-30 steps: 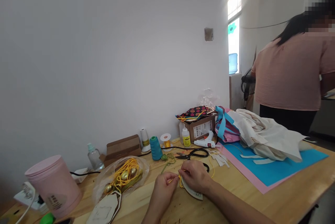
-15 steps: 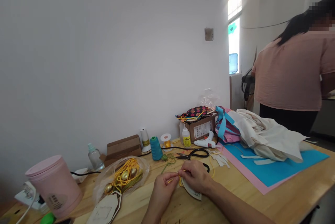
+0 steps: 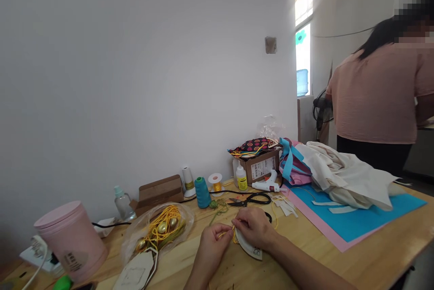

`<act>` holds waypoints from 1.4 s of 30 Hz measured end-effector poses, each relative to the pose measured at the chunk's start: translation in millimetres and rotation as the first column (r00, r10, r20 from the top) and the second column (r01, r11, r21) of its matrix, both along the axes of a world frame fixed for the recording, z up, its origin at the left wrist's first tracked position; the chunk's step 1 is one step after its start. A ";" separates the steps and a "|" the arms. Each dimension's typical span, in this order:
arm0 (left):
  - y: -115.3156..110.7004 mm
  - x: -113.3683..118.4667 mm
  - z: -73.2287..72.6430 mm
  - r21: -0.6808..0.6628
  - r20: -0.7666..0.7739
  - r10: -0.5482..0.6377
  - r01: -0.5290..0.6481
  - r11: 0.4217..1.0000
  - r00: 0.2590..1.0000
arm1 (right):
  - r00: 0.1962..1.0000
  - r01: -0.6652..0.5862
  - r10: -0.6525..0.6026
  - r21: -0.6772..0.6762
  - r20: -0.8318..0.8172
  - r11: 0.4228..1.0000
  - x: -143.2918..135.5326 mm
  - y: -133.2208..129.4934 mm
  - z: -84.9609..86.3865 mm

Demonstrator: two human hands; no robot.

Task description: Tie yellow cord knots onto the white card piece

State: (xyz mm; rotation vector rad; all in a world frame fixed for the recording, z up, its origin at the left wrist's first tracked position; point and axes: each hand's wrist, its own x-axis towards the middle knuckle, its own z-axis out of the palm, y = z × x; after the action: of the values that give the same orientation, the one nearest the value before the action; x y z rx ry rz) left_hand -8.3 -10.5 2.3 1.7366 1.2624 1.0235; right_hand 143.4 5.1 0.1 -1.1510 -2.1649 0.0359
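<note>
The left hand (image 3: 213,240) and the right hand (image 3: 253,227) are close together above the wooden desk (image 3: 291,258), near its front edge. The fingers of the left hand are pressed together and pinch the yellow cord (image 3: 234,237). The fingers of the right hand are also closed, with their tips at the upper part of this cord; I cannot tell exactly how they grip it. The white curved piece (image 3: 251,250) is partly under the right hand, and the cord is at its left side. Some dark marks are visible on the piece.

Just behind the hands lie the black-handled scissors (image 3: 252,198), and the green thread (image 3: 220,207) lies to the left of them. The teal thread cone (image 3: 202,193) stands upright beside this thread. On the left, the clear plastic bag (image 3: 129,240) contains yellow cords and gold balls. On the right, the blue sheet (image 3: 359,224) lies over the pink sheet (image 3: 328,235), and the cream cloth (image 3: 352,177) is heaped partly on the blue one.
</note>
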 end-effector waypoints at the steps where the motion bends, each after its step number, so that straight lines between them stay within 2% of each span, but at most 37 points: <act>1: -0.2 0.0 -0.2 -0.004 0.001 0.010 -0.010 1.000 1.000 | 1.000 0.006 -0.006 -0.005 -0.001 1.000 0.7 0.6 0.1; 12: -0.2 -1.7 -3.7 -0.033 0.009 0.028 -0.028 0.999 1.000 | 0.980 0.151 -0.153 -0.021 -0.129 0.988 7.7 5.0 6.4; 16: 0.3 -1.3 -3.1 -0.009 0.008 0.040 -0.040 0.999 0.999 | 0.978 0.024 -0.033 -0.049 -0.204 0.999 5.0 1.2 6.9; 19: 1.6 -1.7 -2.9 0.000 0.023 0.023 -0.023 1.000 0.999 | 0.979 -0.102 0.092 -0.043 -0.179 0.994 2.0 -2.0 5.7; 22: 3.5 -2.5 -4.7 -0.007 0.037 0.012 -0.012 1.000 0.999 | 0.980 -0.157 0.149 -0.052 -0.136 0.986 1.1 -2.2 4.0; 33: 2.6 -1.8 -7.0 -0.065 0.040 0.024 -0.021 0.998 0.999 | 0.989 -0.120 0.113 -0.066 -0.098 0.991 2.3 0.8 2.8; 42: 5.1 -2.3 -8.0 -0.025 0.074 -0.011 0.013 1.000 0.997 | 0.990 -0.117 0.113 -0.056 -0.082 0.992 2.2 1.6 0.5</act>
State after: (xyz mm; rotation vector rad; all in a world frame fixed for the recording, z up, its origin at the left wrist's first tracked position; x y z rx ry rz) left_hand -10.6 -5.4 -5.7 1.6701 1.2127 1.0504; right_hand 145.5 6.7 0.6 -1.0393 -2.1706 0.1960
